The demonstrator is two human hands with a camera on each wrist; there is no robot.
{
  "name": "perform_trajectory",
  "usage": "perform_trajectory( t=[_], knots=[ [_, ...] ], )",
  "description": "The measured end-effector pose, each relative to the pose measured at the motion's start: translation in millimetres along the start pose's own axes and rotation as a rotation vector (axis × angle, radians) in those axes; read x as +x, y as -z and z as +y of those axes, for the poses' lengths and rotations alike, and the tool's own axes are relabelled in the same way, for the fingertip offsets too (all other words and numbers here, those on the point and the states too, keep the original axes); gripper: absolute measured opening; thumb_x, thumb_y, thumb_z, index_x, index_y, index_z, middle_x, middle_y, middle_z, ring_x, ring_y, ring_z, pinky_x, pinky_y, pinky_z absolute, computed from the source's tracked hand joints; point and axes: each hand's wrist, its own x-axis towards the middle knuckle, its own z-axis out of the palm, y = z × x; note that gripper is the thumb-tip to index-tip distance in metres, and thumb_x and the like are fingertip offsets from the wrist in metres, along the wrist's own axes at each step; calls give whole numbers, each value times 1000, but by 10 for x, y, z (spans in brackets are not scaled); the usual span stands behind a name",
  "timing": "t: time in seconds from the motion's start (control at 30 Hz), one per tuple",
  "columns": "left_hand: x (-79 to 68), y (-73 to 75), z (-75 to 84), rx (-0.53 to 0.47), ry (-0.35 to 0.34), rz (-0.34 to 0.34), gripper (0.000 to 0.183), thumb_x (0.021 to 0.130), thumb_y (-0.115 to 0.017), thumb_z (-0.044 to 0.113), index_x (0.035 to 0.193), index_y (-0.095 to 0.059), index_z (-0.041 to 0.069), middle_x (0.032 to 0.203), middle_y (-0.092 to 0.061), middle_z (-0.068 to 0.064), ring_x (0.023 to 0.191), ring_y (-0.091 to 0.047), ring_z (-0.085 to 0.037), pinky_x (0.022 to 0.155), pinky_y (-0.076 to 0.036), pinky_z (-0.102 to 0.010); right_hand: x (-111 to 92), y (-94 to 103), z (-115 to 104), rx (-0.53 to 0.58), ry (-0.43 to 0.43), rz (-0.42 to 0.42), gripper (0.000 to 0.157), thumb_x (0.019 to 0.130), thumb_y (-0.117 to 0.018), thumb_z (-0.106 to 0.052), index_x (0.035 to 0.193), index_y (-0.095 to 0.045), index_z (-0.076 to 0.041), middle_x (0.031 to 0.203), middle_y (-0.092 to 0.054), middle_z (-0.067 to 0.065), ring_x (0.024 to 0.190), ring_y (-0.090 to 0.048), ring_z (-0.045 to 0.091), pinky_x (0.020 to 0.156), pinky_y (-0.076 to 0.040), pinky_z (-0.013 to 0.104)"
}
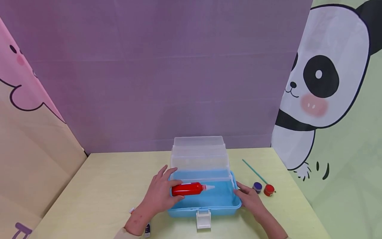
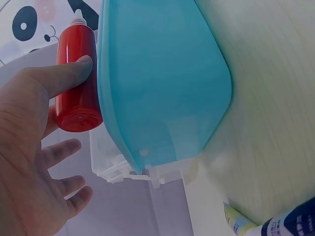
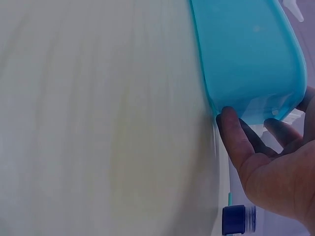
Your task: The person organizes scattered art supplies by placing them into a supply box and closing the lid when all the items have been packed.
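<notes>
Fingers (image 1: 175,182) and thumb of the left hand (image 1: 161,195) are pinching the red bottle (image 1: 187,189) near its base, leaving the clear nozzle (image 1: 210,187) free and pointing right, while the bottle is lying sideways over the hollow of the blue box (image 1: 182,213). Behind that hollow the clear lid (image 1: 200,159) is standing raised, and at the front the white latch (image 1: 204,219) is hanging unfastened, so the inside is lying uncovered. Curling round the box's right end, the right hand (image 1: 250,200) is seemingly steadying it on the table (image 1: 125,186), with a blue jar (image 1: 257,187), a green stick (image 1: 253,170) and a red jar (image 1: 269,190) resting just beside.
</notes>
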Motion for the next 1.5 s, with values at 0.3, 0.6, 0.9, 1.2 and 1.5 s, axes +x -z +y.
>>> perform_trajectory(
  t=[0.3, 0.6, 0.9, 1.2, 1.5],
  knots=[
    [50, 12, 75, -91, 19, 42, 62, 63, -72, 51, 119, -55, 30, 135, -33, 2, 124, -23, -26, 91, -33, -50, 22, 13, -12, -35, -2, 7, 54, 82, -60, -35, 130, -45, -15, 129, -44, 16, 108, -49, 32, 75, -49, 39],
    [-2, 35, 31, -112, 7, 77, 52, 73, -64, 49, 119, -54, 26, 131, -39, -1, 122, -27, -27, 92, -32, -48, 17, -4, 21, -37, -1, 5, 55, 82, -60, -36, 130, -45, -13, 128, -44, 17, 104, -51, 28, 72, -50, 36],
    [-113, 32, -128, -140, 99, 61, 52, 74, -60, 54, 120, -54, 28, 128, -40, 1, 121, -31, -23, 89, -36, -49, 24, -9, 20, -8, -7, -6, 54, 83, -59, -34, 130, -44, -14, 129, -42, 17, 108, -49, 33, 74, -49, 40],
    [-363, 5, -389, -154, 219, 63, 52, 75, -60, 52, 119, -55, 25, 126, -43, 1, 116, -38, -21, 86, -40, -46, 19, 7, 16, -9, -2, -7, 54, 82, -60, -34, 130, -45, -14, 129, -43, 17, 107, -50, 31, 73, -50, 38],
    [-512, 27, -584, -196, 262, 59, 47, 77, -59, 51, 113, -59, 21, 123, -46, -1, 114, -39, -24, 83, -42, -44, 23, 2, 19, 6, -11, -3, 54, 82, -60, -33, 130, -45, -13, 128, -43, 18, 105, -51, 32, 72, -50, 39]
  ],
)
